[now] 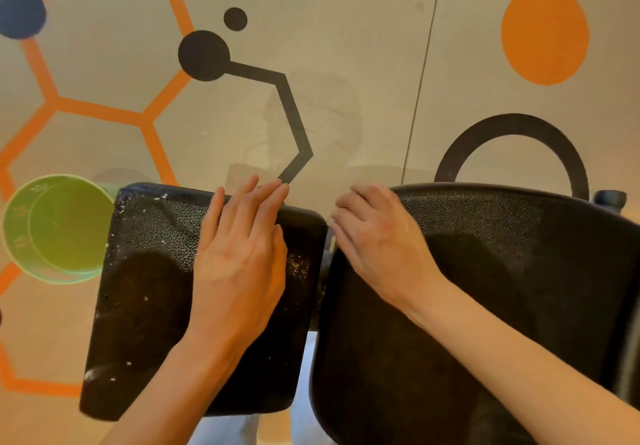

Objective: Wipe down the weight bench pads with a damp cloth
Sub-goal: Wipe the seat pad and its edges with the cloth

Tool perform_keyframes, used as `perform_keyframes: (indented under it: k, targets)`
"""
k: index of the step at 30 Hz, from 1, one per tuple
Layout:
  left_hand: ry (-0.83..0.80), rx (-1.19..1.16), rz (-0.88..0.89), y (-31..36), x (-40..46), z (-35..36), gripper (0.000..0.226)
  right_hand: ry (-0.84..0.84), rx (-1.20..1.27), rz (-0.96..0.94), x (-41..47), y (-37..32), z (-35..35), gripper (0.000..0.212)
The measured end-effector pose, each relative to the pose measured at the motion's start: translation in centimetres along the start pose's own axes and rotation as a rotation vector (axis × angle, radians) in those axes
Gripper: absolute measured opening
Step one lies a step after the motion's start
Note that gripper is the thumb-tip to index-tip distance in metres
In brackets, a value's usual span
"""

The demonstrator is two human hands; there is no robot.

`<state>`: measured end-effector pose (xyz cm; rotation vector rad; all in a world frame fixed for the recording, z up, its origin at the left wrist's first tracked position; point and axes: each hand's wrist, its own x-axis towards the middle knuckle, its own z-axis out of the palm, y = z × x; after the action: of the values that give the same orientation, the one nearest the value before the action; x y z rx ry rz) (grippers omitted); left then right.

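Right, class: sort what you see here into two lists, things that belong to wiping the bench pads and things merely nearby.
Belongs to the job:
left pad, speckled with white bits
right pad
left hand, flat on the left pad
right hand, at the right pad's edge

Just nearby:
green bucket
patterned floor
No cloth shows.

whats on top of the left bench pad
The left hand rests flat on the left pad, among white specks. No cloth shows; whatever lies under the palm is covered.
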<state>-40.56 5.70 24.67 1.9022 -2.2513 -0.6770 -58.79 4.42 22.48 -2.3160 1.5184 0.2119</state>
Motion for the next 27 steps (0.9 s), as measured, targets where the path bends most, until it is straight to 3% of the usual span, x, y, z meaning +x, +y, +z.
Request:
perform_keyframes:
  k: [3, 9, 14, 18, 24, 27]
  targets:
    - [-0.011, -0.017, 0.038, -0.7, -0.3, -0.3, 0.043, 0.07, -0.005, 0.048, -1.9, -0.1, 1.4, 0.032]
    - [-0.057, -0.085, 0.111, -1.4, -0.7, -0.6, 0.047, 0.021, 0.237, -0.011, -8.3, -1.7, 2.2, 0.049]
    - [-0.125, -0.04, 0.17, -2.1, -1.3, -0.6, 0.051, 0.373, 0.795, 0.358, -8.4, -4.9, 0.9, 0.042]
    - [-0.168, 0.005, 0.214, -3.0, -1.8, -0.7, 0.054, 0.636, 1.034, 0.648, -5.6, -8.6, 1.3, 0.033]
    - [-0.228, 0.087, 0.276, -5.0, -3.5, -1.4, 0.062, 0.611, 1.063, 0.926, -5.9, -16.4, 5.1, 0.044]
    - [-0.223, 0.127, 0.317, -5.7, -3.9, -1.3, 0.063, 0.645, 1.019, 0.994, -5.0, -17.0, 5.2, 0.047]
